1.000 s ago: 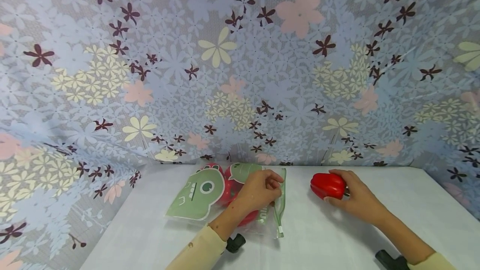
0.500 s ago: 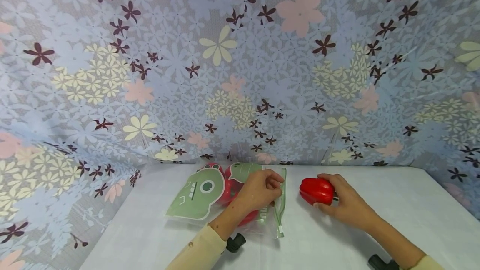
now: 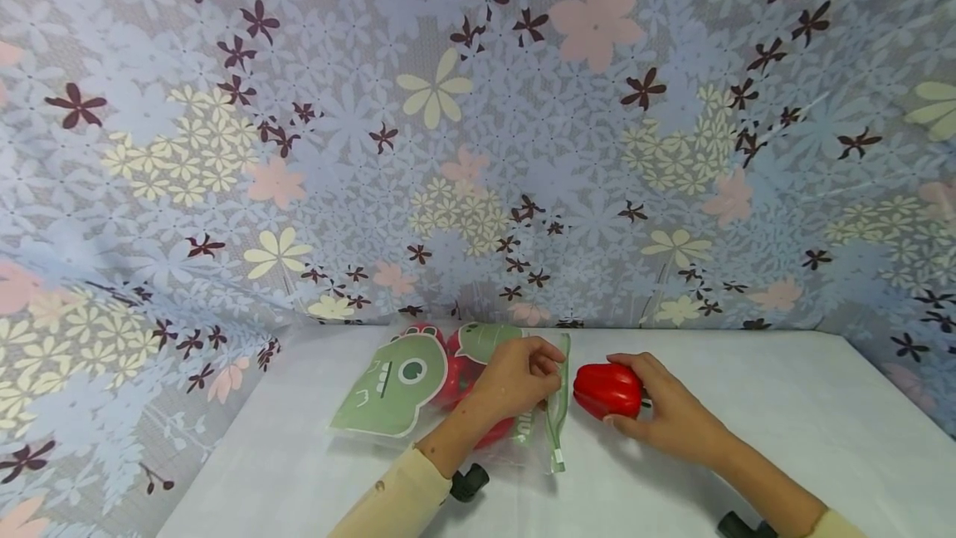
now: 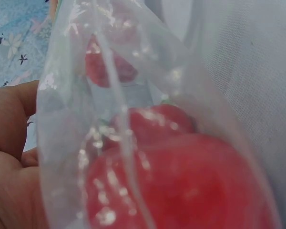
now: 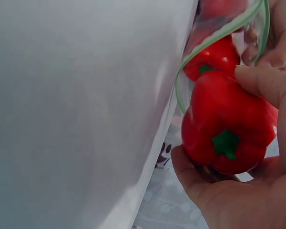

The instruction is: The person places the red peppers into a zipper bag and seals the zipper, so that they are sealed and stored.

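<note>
A clear zip bag (image 3: 396,388) with a green cartoon print lies on the white table, several red bell peppers (image 4: 200,186) inside it. At its right end, my left hand (image 3: 519,376) pinches the green zip edge (image 3: 556,434); the fingertips are partly hidden. In the right wrist view the green-rimmed mouth gapes. My right hand (image 3: 675,418) grips another red bell pepper (image 3: 608,391) around its stem end, just right of that mouth. From the right wrist, the held pepper's green stem (image 5: 225,143) faces the camera, and a bagged pepper (image 5: 221,55) shows behind it.
The white tabletop (image 3: 792,388) meets a flowered cloth (image 3: 478,148) hanging behind and at the sides. Black wrist mounts (image 3: 469,484) sit by both forearms, close to the table surface.
The right hand has carried the red bell pepper leftward and slightly nearer to me, up close to the bag's mouth. My left hand and the bag have stayed put.
</note>
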`<act>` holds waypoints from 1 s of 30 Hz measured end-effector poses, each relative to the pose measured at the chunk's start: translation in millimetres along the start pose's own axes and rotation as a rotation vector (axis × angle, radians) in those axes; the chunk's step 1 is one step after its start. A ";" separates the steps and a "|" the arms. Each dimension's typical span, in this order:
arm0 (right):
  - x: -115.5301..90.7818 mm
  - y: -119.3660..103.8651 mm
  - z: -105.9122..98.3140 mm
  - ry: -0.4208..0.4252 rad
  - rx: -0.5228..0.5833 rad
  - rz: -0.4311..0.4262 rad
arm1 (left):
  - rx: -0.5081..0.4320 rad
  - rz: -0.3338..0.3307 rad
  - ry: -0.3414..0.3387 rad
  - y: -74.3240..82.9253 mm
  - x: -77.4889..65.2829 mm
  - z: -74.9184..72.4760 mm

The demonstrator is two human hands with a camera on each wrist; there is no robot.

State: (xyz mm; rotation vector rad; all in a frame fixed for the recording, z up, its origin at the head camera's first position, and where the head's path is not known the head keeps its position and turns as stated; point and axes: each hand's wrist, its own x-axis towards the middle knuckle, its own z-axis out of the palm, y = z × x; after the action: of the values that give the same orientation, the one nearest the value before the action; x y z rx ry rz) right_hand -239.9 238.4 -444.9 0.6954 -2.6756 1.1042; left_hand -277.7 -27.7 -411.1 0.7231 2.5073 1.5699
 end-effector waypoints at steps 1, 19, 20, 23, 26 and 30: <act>0.9 -1.0 1.3 -0.004 0.006 -0.006 | 0.000 -0.001 0.000 0.2 0.3 -0.1; 19.4 -8.2 21.4 -0.058 0.007 -0.063 | 0.066 0.008 0.016 4.6 2.7 -2.0; 20.7 -8.8 21.5 -0.057 0.012 -0.056 | 0.069 0.006 0.017 4.6 3.1 -1.7; 25.4 -9.7 22.1 -0.066 0.029 -0.025 | 0.078 -0.003 0.022 4.9 4.1 -1.0; 30.6 -9.8 23.5 -0.080 0.065 0.001 | 0.075 -0.013 0.027 5.4 4.5 -0.3; 36.0 -8.8 26.2 -0.100 0.115 -0.003 | 0.066 -0.028 0.031 6.0 4.6 0.0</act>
State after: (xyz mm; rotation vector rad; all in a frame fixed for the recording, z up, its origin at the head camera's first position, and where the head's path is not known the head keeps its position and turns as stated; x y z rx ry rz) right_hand -266.6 201.8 -446.5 0.7934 -2.7096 1.2626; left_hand -279.7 -23.6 -405.1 0.6742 2.5901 1.5077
